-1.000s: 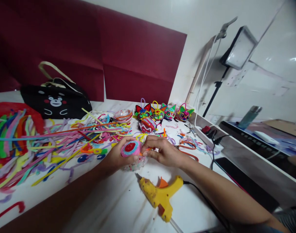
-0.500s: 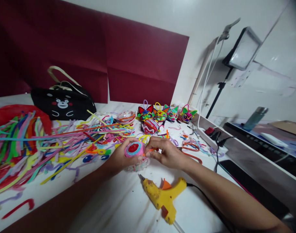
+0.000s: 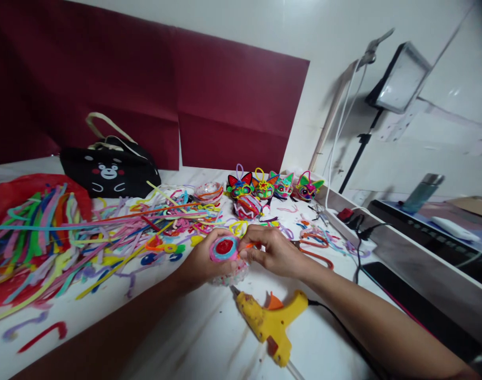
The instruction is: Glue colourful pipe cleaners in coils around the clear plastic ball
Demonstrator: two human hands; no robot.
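In my left hand is a round ball-like craft piece, coiled in pipe cleaner with a red centre, a light blue ring and a pink outer ring. Its lower part looks clear and speckled. My right hand pinches an orange pipe cleaner against the right side of the piece; the fingers hide most of this strand. Just in front of the hands a yellow glue gun lies on the white table, its nozzle close to the bottom of the piece and a glue stick poking from its back.
Many loose pipe cleaners spread across the left, by a red bag. Behind stand several finished animal heads and a black bag. Orange-handled scissors, a phone and a power strip lie to the right.
The view has shifted slightly, so everything sits a little further right. Both hands keep the same hold, with the round piece turned or tilted only slightly.
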